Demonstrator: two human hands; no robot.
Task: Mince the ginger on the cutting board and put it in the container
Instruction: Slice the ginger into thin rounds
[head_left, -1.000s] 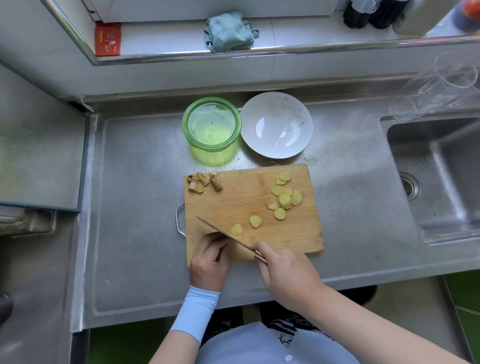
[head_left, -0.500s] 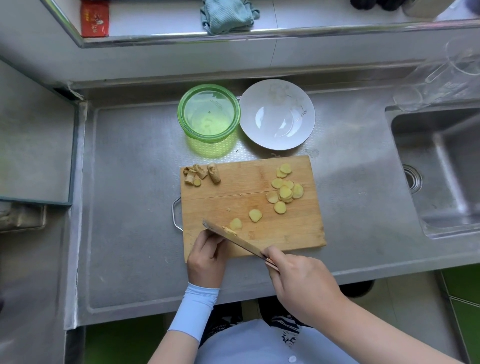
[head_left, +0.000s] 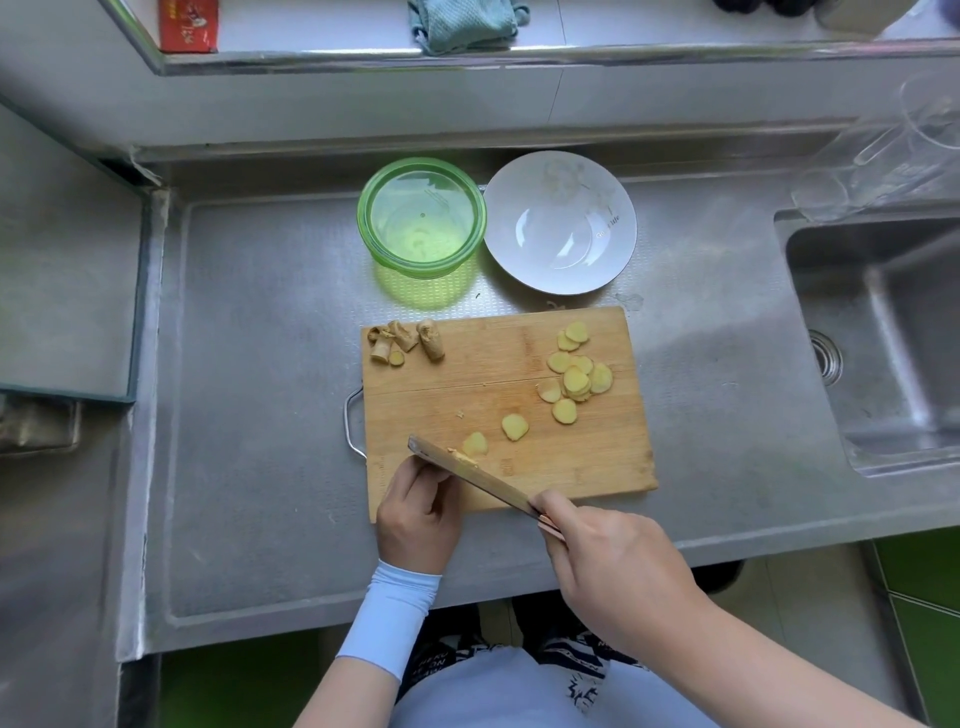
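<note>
Lying across the right half of the cutting board (head_left: 493, 364), the ginger slices (head_left: 574, 376) are all whole, none minced, with the green container (head_left: 422, 218) just behind the board. Your right hand (head_left: 613, 566) grips the knife (head_left: 467, 470), its blade against your left hand's (head_left: 418, 514) curled fingers. Whether they pinch a stub is hidden. A slip there could nick a knuckle.

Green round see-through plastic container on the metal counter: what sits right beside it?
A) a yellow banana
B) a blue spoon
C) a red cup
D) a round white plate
D: the round white plate sits right beside the round green see-through plastic container on the steel counter, behind the wooden cutting board. Their rims are almost touching.
</note>
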